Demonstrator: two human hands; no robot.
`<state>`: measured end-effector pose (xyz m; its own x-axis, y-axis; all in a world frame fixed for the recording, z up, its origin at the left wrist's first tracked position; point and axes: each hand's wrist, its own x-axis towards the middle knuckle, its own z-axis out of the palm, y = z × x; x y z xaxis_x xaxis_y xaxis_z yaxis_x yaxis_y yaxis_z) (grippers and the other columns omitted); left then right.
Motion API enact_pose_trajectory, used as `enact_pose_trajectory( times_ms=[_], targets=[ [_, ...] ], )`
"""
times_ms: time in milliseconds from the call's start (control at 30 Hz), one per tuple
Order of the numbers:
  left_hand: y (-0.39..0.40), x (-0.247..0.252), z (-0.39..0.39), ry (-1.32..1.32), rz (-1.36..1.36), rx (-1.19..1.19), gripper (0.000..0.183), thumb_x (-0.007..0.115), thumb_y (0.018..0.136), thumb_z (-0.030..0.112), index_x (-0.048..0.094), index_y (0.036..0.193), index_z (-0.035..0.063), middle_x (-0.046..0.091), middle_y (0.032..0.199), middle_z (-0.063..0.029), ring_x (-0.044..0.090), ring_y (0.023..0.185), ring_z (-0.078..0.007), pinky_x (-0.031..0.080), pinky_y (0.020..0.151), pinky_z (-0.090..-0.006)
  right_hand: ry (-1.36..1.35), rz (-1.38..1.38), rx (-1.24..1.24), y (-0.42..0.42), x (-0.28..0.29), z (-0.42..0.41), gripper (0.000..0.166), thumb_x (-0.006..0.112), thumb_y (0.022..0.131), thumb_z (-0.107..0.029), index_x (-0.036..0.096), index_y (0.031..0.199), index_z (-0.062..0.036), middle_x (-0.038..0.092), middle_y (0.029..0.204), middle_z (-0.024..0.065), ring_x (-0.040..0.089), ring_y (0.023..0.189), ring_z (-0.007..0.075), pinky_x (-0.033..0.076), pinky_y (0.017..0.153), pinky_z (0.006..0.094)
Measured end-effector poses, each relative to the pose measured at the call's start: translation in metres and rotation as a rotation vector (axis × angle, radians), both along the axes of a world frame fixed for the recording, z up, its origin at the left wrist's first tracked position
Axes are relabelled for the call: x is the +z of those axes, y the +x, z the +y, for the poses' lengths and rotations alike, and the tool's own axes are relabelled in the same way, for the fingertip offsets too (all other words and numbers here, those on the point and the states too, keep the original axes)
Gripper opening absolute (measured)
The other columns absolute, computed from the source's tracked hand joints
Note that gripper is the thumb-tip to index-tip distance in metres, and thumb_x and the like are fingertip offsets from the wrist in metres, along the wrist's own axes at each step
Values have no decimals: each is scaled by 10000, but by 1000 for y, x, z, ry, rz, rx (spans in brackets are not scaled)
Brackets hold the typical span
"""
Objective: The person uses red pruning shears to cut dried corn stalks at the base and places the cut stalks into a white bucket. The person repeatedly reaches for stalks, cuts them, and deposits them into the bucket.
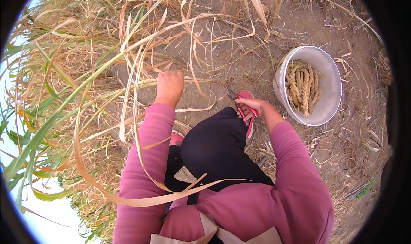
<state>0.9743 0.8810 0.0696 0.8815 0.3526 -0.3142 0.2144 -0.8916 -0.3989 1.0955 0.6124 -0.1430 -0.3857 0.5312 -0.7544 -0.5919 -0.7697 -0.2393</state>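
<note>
My left hand point(170, 86) is closed around a dry, pale yellow plant stalk point(144, 83). Left of the fist the stalk runs into long green and tan leaves; to the right it reaches its base near the soil. My right hand point(249, 107) grips red-handled pruning shears point(239, 97). Their dark blades point(230, 92) sit just below the stalk's base, and whether they touch it I cannot tell. Whether the blades are apart is too small to tell.
Right of my right hand a white plastic bucket point(330, 83) holds several dry, tan seed heads point(303, 85). Dense drying stalks point(64, 99) fill the left side. Curled leaves cross my left sleeve point(144, 167). Bare brown soil point(359, 93) with straw litter lies around the bucket.
</note>
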Motion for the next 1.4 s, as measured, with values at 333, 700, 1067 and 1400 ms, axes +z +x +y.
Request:
enact_pose_trajectory(
  times_ms=[333, 700, 1067, 1400],
  targets=[
    [-10, -6, 8, -44, -61, 27, 98, 478, 841, 154, 549, 797, 103, 617, 730, -91, 605, 766, -269, 423, 680, -408, -15, -163, 2, 13, 14, 15, 390, 567, 833, -465, 558, 863, -77, 600, 731, 55, 649, 755, 194, 548, 642, 365],
    [-8, -3, 9, -42, -25, 11, 92, 505, 833, 158, 560, 884, 103, 605, 822, -74, 607, 811, -244, 421, 711, -396, 15, -323, -48, 2, 1, 44, 339, 510, 907, -410, 543, 777, -98, 531, 616, 12, 491, 506, 116, 440, 493, 276],
    [-2, 3, 9, -71, 104, 38, 119, 505, 810, 105, 589, 894, 109, 634, 822, -79, 618, 822, -247, 428, 715, -403, -32, -213, 112, 4, 13, 5, 390, 471, 907, -440, 606, 885, -75, 619, 716, 26, 626, 665, 144, 512, 529, 290],
    [-11, 5, 11, -135, 48, -56, 114, 518, 840, 164, 592, 920, 133, 609, 782, -61, 604, 843, -241, 412, 714, -409, -45, -97, 103, 12, -16, 30, 354, 494, 883, -442, 590, 842, -104, 648, 758, 37, 655, 725, 161, 515, 593, 293]
  ],
)
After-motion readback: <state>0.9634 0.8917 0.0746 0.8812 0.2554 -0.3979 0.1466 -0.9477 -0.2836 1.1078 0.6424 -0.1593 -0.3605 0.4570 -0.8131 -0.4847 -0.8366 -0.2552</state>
